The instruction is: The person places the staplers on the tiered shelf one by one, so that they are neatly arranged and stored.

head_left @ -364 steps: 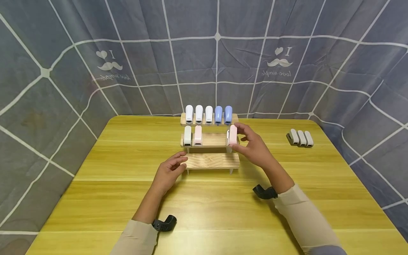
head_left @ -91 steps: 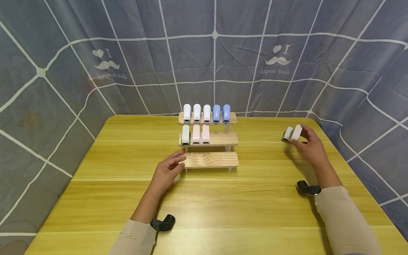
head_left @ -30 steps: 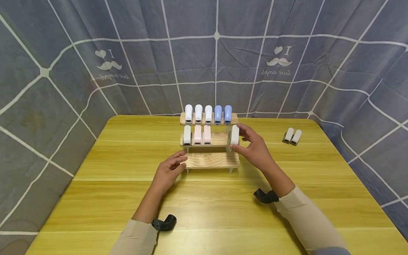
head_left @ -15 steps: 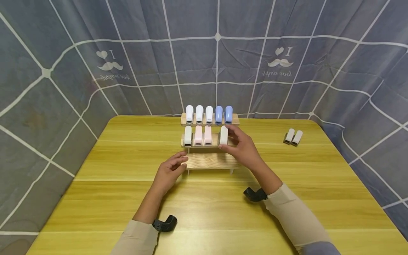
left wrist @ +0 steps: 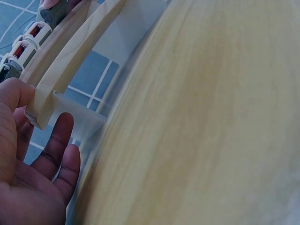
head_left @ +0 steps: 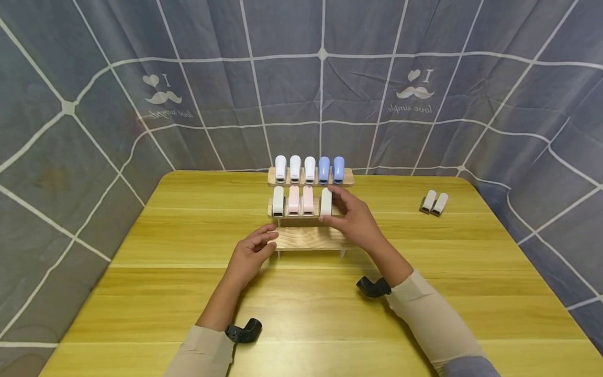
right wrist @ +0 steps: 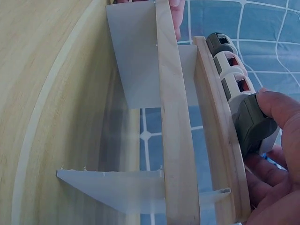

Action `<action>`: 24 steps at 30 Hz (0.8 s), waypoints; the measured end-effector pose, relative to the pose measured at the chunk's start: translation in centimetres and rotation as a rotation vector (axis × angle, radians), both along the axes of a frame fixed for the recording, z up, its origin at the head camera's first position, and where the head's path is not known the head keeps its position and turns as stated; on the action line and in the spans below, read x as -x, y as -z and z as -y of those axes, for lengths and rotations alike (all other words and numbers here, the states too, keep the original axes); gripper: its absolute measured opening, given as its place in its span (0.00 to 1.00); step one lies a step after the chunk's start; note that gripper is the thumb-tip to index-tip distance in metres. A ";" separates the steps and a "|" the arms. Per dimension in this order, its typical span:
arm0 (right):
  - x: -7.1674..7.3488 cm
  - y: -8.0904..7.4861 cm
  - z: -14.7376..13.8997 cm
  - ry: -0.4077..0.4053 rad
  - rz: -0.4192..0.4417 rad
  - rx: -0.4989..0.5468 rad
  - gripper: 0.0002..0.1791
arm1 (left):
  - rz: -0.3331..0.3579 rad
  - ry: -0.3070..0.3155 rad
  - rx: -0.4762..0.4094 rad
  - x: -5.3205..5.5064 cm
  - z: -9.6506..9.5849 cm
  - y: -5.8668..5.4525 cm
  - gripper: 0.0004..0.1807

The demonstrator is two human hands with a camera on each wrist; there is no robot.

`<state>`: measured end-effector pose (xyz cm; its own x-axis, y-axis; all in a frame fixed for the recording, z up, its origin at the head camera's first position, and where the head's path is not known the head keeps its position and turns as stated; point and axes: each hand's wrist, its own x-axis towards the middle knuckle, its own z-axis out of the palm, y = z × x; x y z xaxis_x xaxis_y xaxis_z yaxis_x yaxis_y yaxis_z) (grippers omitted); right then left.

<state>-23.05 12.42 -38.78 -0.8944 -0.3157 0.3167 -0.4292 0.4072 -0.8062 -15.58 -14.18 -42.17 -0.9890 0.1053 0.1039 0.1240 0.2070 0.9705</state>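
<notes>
My right hand pinches a white stapler with a dark grey base at the middle shelf, right beside the pink stapler. In the right wrist view its grey base sits close over the middle shelf, up against the row. Left of it on that shelf stand another pink stapler and a pale grey-white stapler. My left hand holds the left end of the lower wooden shelf; in the left wrist view thumb and forefinger grip the board's corner, other fingers loose.
On the top shelf, white staplers and blue staplers stand in a row. Two white staplers lie on the table at right. A grey checked curtain surrounds the table.
A second pink stapler was set beside the first. My right hand then fetched a white stapler from the right-hand group and slid it left along the middle shelf. My left hand stayed put.
</notes>
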 end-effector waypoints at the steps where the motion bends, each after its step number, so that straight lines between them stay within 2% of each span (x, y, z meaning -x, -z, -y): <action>1: 0.0 0.0 0.0 0.004 0.003 -0.003 0.40 | -0.001 0.002 0.001 0.0 0.0 0.0 0.15; 13: -0.1 -0.1 0.4 0.046 0.017 -0.078 0.39 | -0.007 0.001 0.023 -0.1 -0.1 -0.2 0.15; 24: 0.0 0.0 0.3 0.055 0.004 -0.099 0.40 | -0.006 0.003 0.022 -0.1 -0.1 -0.2 0.15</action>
<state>-23.09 12.10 -38.75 -0.9127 -0.2954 0.2824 -0.4004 0.5083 -0.7624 -15.50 -14.09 -41.98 -0.9880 0.1108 0.1078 0.1308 0.2275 0.9650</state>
